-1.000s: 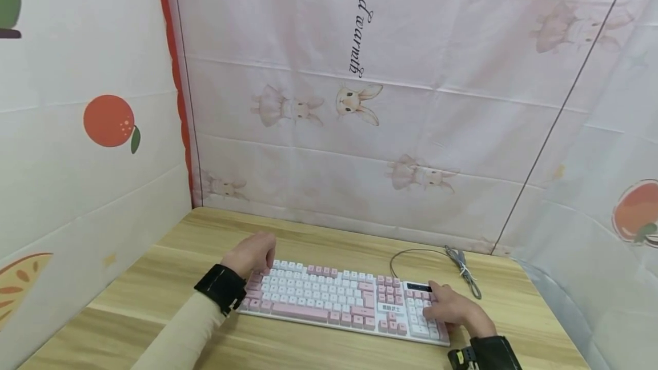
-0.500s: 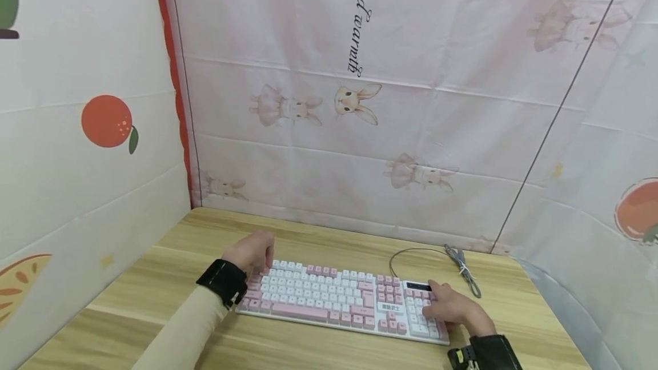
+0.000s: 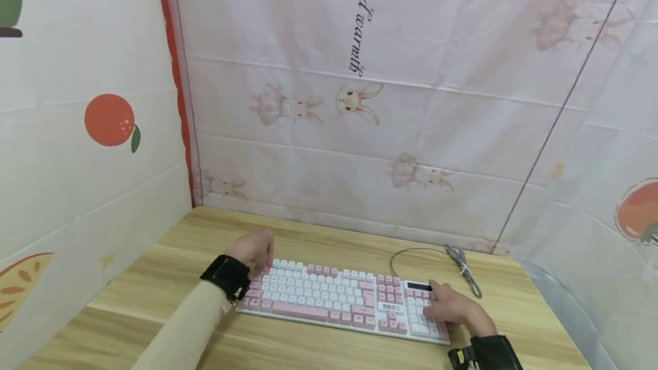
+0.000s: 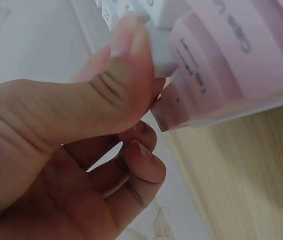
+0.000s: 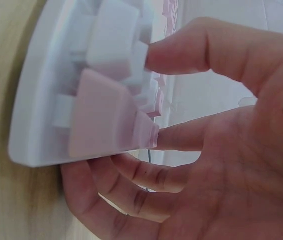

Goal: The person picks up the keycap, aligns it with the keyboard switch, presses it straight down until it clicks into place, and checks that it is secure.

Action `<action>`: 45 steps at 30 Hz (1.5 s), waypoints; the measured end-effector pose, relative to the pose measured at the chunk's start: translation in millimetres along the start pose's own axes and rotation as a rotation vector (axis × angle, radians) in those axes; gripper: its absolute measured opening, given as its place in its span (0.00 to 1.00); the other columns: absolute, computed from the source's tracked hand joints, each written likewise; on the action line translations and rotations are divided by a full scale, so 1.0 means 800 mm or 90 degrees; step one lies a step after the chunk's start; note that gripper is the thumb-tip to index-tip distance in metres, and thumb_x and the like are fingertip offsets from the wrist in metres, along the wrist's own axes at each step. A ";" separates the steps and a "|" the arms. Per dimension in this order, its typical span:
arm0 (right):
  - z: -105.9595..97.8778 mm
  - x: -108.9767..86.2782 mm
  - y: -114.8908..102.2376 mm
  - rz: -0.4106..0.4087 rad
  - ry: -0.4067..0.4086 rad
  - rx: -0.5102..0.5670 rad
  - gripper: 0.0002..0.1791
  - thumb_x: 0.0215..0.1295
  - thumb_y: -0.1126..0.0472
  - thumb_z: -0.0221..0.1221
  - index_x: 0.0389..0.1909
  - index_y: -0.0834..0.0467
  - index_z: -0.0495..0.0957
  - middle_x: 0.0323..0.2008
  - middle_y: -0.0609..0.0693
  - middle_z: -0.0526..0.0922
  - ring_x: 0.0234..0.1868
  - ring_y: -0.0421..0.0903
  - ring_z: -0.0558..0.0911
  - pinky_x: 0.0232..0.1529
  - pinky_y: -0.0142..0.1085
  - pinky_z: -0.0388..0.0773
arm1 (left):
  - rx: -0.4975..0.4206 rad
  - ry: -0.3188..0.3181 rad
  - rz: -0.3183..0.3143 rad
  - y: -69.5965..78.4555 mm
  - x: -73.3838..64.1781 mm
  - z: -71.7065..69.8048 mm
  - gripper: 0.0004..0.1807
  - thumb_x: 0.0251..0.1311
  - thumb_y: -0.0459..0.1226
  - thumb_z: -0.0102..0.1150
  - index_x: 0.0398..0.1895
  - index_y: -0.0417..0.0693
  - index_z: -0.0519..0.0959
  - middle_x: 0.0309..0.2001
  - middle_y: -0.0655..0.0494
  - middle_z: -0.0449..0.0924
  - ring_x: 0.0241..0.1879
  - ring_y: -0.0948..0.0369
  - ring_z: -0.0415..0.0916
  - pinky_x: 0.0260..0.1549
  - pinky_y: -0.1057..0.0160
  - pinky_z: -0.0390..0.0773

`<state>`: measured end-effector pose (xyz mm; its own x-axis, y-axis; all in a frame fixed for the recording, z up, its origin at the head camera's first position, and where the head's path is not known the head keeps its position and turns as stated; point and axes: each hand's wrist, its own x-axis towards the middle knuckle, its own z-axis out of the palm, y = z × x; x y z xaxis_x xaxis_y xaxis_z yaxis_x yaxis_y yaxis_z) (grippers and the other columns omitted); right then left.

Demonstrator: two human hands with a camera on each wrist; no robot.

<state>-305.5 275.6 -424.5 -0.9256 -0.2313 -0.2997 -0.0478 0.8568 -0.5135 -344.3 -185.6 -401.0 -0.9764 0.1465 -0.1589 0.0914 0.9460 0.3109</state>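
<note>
A white keyboard (image 3: 313,291) with white and pink keys lies flat on the wooden table. My left hand (image 3: 251,249) is at its upper left corner, thumb on a white key just above the pink Tab key (image 4: 194,65). The index finger lies behind that thumb, mostly hidden, and the other fingers curl under without touching the keys. At the opposite end, my right hand (image 3: 452,307) holds the keyboard's right edge. Its thumb (image 5: 181,52) presses on the number pad keys, while several fingers (image 5: 81,190) reach beneath the edge.
A grey cable (image 3: 462,267), bundled with a white tie, lies behind the keyboard's right end. The wooden table (image 3: 216,224) ends at a pale curtain (image 3: 308,181) printed with rabbits. Another curtain with fruit prints (image 3: 103,187) rises on the left.
My left wrist has shifted slightly forward and to the right, with the fingers still at the same corner. The keyboard and my right hand have stayed in place.
</note>
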 end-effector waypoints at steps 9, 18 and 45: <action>-0.001 0.000 0.002 -0.005 0.001 0.008 0.48 0.61 0.59 0.65 0.74 0.77 0.53 0.66 0.83 0.62 0.49 0.62 0.75 0.32 0.42 0.73 | -0.064 0.023 0.040 -0.012 0.001 0.008 0.14 0.44 0.21 0.77 0.16 0.47 0.84 0.21 0.59 0.82 0.23 0.62 0.72 0.24 0.66 0.71; -0.001 0.001 0.003 -0.008 0.003 0.014 0.49 0.60 0.60 0.65 0.75 0.77 0.52 0.67 0.85 0.59 0.52 0.63 0.74 0.35 0.43 0.74 | -0.095 0.043 0.089 -0.014 -0.011 0.006 0.13 0.44 0.21 0.76 0.18 0.46 0.85 0.22 0.58 0.81 0.24 0.61 0.73 0.27 0.64 0.73; 0.001 -0.001 0.001 -0.015 0.017 0.015 0.48 0.57 0.62 0.65 0.74 0.77 0.54 0.66 0.82 0.63 0.57 0.64 0.72 0.54 0.52 0.74 | -0.080 0.092 0.136 -0.008 -0.028 0.009 0.11 0.52 0.21 0.70 0.24 0.46 0.85 0.26 0.58 0.79 0.29 0.62 0.73 0.32 0.62 0.76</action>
<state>-304.6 276.1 -425.7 -0.9340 -0.2390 -0.2656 -0.0617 0.8400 -0.5390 -321.9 -192.8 -406.3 -0.9564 0.2870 0.0546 0.2813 0.8540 0.4377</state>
